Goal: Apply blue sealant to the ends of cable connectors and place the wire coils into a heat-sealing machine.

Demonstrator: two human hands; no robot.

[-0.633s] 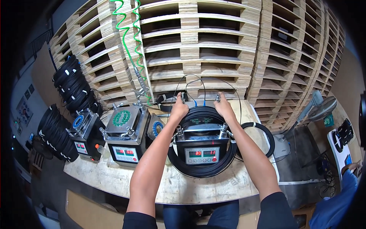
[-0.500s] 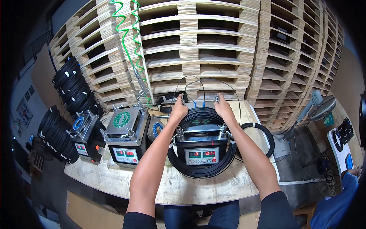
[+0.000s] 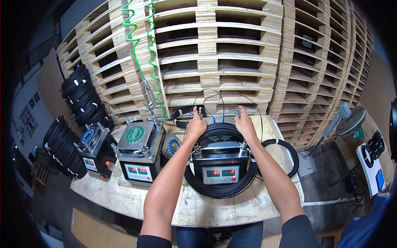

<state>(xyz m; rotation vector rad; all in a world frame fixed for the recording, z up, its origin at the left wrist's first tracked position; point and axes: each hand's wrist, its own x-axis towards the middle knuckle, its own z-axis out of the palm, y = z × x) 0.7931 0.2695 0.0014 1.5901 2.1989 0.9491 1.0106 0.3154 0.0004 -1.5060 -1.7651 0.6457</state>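
Note:
In front of me stands a bench-top polishing machine (image 3: pixel 197 166) with a metal top and a red digital display. A large coil of black cable (image 3: pixel 219 193) is looped around it, and two thin black leads with blue connectors (image 3: pixel 223 121) arch up behind the top. My left hand (image 3: pixel 196 127) is closed at the far left corner clamp (image 3: pixel 201 114), index finger pointing up along it. My right hand (image 3: pixel 245 125) grips the far right corner clamp (image 3: pixel 237 113) in the same way. The palms hide the lower part of both clamps.
To the left stand a second machine with a green ring of connectors (image 3: pixel 135 134) and a smaller one with a blue ring (image 3: pixel 87 135). Black cable coils (image 3: pixel 62 144) are piled beyond. Stacked wooden pallets (image 3: pixel 206 53) rise behind; a fan (image 3: pixel 350 122) stands right.
The reading on the front machine's display has changed. Both hands stay at the far corner clamps, their index fingers now more upright. The whole view has shifted slightly.

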